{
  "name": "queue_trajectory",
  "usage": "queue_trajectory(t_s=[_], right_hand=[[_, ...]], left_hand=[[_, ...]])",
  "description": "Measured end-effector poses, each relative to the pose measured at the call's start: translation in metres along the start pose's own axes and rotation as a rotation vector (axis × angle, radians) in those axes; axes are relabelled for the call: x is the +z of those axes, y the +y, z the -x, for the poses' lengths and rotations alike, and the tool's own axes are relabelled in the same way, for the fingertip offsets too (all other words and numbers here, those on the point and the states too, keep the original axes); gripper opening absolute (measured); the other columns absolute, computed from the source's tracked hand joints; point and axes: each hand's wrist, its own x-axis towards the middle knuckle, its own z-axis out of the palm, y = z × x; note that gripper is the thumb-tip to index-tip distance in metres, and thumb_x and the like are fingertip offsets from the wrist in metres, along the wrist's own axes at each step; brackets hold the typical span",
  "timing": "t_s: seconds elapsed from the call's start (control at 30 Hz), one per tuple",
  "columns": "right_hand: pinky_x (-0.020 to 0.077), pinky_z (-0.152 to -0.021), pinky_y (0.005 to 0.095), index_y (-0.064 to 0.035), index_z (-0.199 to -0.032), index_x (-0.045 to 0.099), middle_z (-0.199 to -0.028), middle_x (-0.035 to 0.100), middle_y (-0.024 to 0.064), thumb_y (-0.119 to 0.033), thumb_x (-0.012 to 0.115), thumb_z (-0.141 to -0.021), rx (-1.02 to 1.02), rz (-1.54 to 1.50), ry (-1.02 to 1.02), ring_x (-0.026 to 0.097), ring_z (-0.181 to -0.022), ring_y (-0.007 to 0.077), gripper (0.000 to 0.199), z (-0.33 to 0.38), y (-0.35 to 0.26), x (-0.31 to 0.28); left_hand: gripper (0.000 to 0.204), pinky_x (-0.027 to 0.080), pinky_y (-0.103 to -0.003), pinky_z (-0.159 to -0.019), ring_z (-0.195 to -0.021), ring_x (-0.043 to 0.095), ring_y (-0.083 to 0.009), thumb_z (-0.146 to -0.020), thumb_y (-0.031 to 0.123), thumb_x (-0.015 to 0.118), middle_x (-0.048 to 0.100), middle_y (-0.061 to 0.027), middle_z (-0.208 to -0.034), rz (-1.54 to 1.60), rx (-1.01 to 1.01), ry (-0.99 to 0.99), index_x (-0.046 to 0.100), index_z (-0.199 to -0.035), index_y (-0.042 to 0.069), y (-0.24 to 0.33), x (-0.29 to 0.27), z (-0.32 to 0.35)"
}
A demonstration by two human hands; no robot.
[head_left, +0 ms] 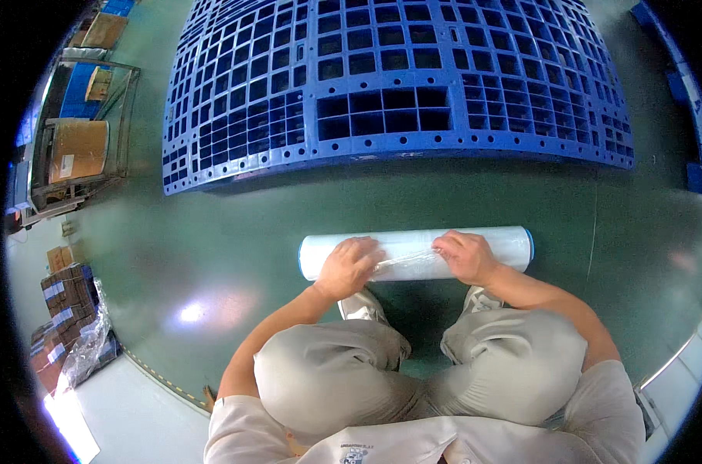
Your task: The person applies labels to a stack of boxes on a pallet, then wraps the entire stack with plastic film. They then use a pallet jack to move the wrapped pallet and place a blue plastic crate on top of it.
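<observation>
A wide roll of clear stretch film (413,243) lies crosswise on the floor in front of my feet, with blue edging at both ends. My left hand (351,267) rests on its left half, fingers laid over the top and slightly blurred. On the right half, my right hand (468,257) has its thumb and fingers pinched together at the film. A wrinkled, shiny fold of film stretches along the roll between the two hands. Just behind the roll are my shoes (360,306), and my bent knees show in a squat.
Beyond the roll stands a large blue plastic pallet (382,144) with a grid surface. A metal rack (120,155) holding a cardboard drum (79,147) is at the left. Brown stacked bundles (66,309) with clear wrap sit lower left. More blue pallets (695,116) line the far right.
</observation>
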Motion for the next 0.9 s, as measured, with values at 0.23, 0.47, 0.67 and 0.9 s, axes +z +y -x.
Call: queue_trajectory(t_s=[0.23, 0.47, 0.67, 0.9], right_hand=[[0.0502, -0.05, 0.035, -0.0082, -0.093, 0.055, -0.073, 0.059, 0.0084, -0.003, 0.061, -0.079, -0.267, 0.098, 0.076, 0.062, -0.059, 0.0257, 0.016, -0.047, -0.015, -0.053], [0.0518, -0.052, 0.032, -0.0076, -0.097, 0.056, -0.077, 0.061, 0.01, -0.001, 0.058, -0.084, -0.461, 0.082, 0.444, 0.063, -0.061, 0.0226, 0.014, -0.147, -0.081, -0.16], [0.0453, -0.06, 0.026, -0.0068, -0.099, 0.057, -0.078, 0.06, 0.004, -0.013, 0.054, -0.095, -0.408, 0.322, 0.765, 0.057, -0.065, 0.014, 0.008, -0.219, -0.116, -0.258], [0.042, -0.057, 0.0226, -0.0088, -0.105, 0.06, -0.075, 0.058, 0.0005, -0.019, 0.054, -0.097, -0.07, 0.214, 0.487, 0.052, -0.063, 0.0076, 0.015, -0.194, -0.102, -0.273]], left_hand=[[0.013, 0.051, -0.036, -0.049, -0.06, 0.064, -0.0253, -0.077, 0.007, 0.058, 0.063, -0.0065, -0.077, -0.08, -0.033, 0.09, 0.061, -0.088, 0.011, -0.002, -0.043, -0.012], [0.02, 0.051, -0.035, -0.053, -0.063, 0.064, -0.0248, -0.075, 0.001, 0.062, 0.064, -0.009, -0.077, -0.231, 0.135, 0.373, 0.064, -0.094, 0.007, 0.028, -0.192, -0.079], [0.012, 0.053, -0.031, -0.059, -0.067, 0.067, -0.0226, -0.089, 0.015, 0.061, 0.069, -0.0076, -0.083, -0.527, 0.296, 0.638, 0.067, -0.096, 0.008, 0.082, -0.322, -0.147], [0.02, 0.046, -0.024, -0.051, -0.058, 0.06, -0.0076, -0.096, 0.025, 0.056, 0.068, -0.0011, -0.072, -0.208, 0.091, 0.581, 0.071, -0.1, 0.011, 0.081, -0.323, -0.161]])
